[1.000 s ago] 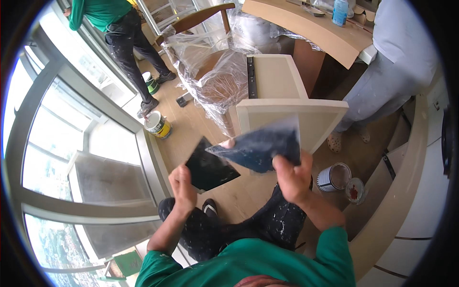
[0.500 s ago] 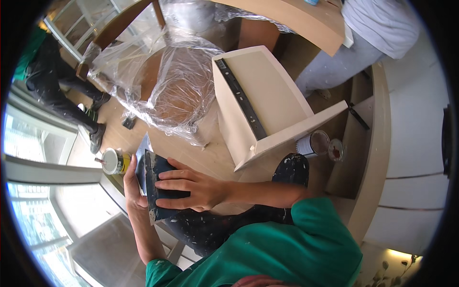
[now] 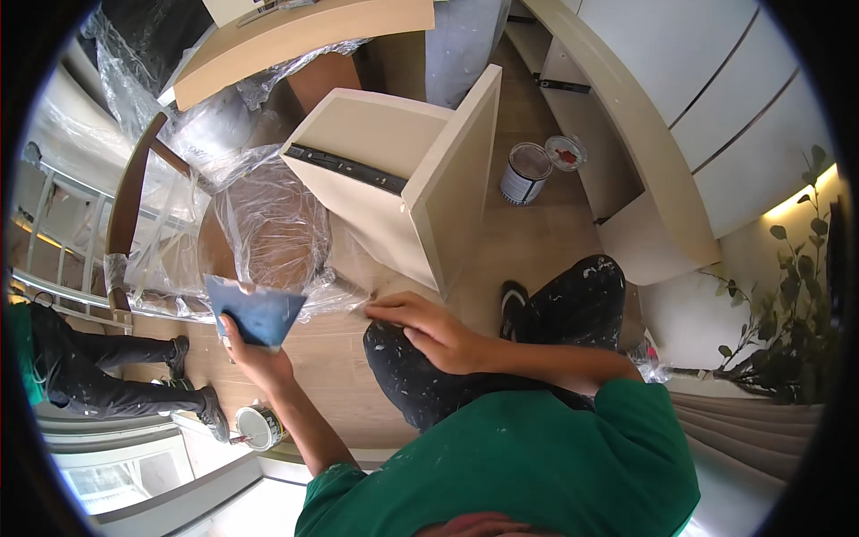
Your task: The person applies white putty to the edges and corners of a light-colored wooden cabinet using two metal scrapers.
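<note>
My left hand (image 3: 258, 356) grips a blue, trapezoid putty scraper (image 3: 259, 313), its wide edge raised above the floor and whitish residue on it. Thumb and fingers hold it at the narrow lower end. My right hand (image 3: 438, 333) is closed above my paint-spotted knee, its fingers pointing left. Something thin and dark shows at its fingertips, too small to name. Ahead of my hands, a cream drawer (image 3: 376, 179) with a black slide rail (image 3: 344, 168) rests tilted on the floor, its front panel (image 3: 456, 188) at the right.
An open paint can (image 3: 525, 174) and its lid (image 3: 565, 153) are beside the drawer. Another can (image 3: 259, 428) stands near a person's shoes (image 3: 213, 413) at left. Plastic sheeting covers a chair (image 3: 130, 215). A cabinet frame (image 3: 658, 215) and a plant (image 3: 787, 295) are at right.
My hands have come apart: the left keeps a scraper, while the right has moved off to the knee. My view has turned right, bringing the cabinet and plant further in.
</note>
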### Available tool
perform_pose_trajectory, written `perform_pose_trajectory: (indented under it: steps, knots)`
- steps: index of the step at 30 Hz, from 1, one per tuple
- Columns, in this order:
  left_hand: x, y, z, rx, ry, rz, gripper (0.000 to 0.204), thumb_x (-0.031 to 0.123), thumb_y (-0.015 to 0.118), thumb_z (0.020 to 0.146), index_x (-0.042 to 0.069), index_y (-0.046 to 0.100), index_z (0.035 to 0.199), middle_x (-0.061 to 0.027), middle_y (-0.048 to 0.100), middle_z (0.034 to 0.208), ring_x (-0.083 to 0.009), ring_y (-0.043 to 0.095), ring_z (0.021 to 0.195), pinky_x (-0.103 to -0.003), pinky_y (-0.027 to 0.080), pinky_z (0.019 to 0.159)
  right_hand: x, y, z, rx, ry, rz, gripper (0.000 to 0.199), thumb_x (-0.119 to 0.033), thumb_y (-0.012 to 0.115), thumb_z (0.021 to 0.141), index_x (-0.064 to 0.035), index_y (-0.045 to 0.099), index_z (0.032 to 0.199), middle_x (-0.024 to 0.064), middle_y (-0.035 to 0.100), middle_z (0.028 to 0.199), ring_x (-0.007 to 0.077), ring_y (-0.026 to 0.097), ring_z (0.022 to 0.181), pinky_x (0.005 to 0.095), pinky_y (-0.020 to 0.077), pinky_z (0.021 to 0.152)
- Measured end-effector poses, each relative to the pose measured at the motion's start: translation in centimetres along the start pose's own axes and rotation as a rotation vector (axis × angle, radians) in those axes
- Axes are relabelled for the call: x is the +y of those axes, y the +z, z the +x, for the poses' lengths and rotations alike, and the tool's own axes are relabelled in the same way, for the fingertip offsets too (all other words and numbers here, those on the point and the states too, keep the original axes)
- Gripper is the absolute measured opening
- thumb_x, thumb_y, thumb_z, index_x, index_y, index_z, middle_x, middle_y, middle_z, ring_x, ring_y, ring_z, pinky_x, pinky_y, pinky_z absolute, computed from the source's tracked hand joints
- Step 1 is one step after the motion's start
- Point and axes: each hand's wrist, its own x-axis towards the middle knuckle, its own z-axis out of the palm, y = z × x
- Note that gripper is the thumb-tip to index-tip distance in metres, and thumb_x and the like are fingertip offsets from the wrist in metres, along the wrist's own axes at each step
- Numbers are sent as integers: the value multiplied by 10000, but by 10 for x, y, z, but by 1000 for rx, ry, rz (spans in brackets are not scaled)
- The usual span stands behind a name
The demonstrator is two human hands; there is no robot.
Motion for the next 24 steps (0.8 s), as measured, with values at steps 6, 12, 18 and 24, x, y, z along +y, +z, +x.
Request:
perform_pose_trajectory:
  steps: [6,12,18,24]
  knots:
    - [-46,-8,-13,-84,929,446,536,361,465,1056,-152,563,1181,-209,663,1026,-276,665,864,-373,555,802,-43,-17,-24,221,592,1214,461,-129,521,939,12,491,1376,163,586,1335,298,574,1232,496,445,1061]
    - [-5,42,-33,-528,1436,548,438,318,399,1076,-4,492,1358,-244,673,1136,-391,690,1029,-447,570,877,-69,-16,-12,136,654,1387,307,-206,523,994,37,600,1164,133,696,1078,236,703,960,412,563,893]
    - [17,45,-51,-779,1592,693,272,111,628,950,10,573,1196,-209,707,1101,-377,694,1030,-417,596,837,-78,-25,-7,48,577,1414,218,-140,540,985,32,620,1092,118,694,1053,202,698,947,377,571,885]
    - [12,48,-50,-933,1553,840,307,11,673,873,-24,610,1172,-227,706,1083,-373,702,1005,-403,594,840,-67,-42,-23,22,510,1445,240,-133,539,979,42,607,1129,127,690,1074,214,695,965,385,568,893]
